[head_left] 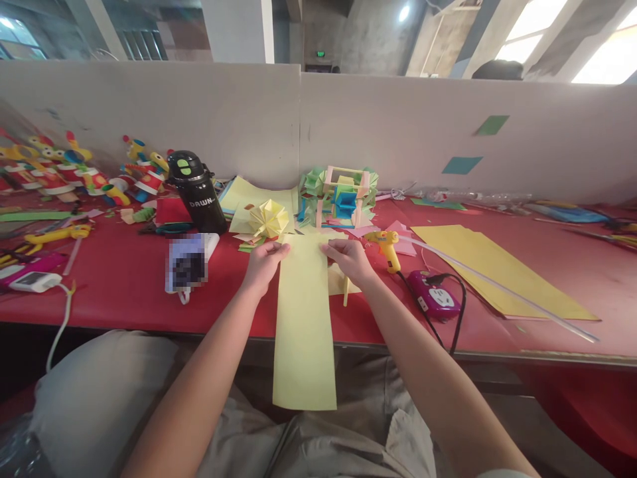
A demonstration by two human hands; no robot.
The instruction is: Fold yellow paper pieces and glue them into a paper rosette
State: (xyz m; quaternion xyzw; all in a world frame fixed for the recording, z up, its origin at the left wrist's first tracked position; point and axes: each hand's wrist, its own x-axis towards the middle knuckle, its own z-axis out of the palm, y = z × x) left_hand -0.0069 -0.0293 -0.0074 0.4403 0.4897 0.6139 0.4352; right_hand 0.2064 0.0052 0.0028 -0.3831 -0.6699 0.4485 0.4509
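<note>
A long pale yellow paper strip [304, 318] lies across the red table [124, 285] and hangs over its front edge onto my lap. My left hand [263, 264] pinches the strip's far left corner. My right hand [350, 259] pinches the far right corner. Just beyond my fingers sits a folded yellow paper rosette [269, 219]. A small wooden stick [345, 292] lies under my right wrist.
A yellow glue gun [387, 247] stands right of my right hand, its cord running to a purple power strip [432, 297]. Yellow paper sheets [497, 269] and a long clear rod [502, 284] lie right. A black bottle [196, 191], paper lantern frame [341, 194] and colourful toys [74, 174] stand behind.
</note>
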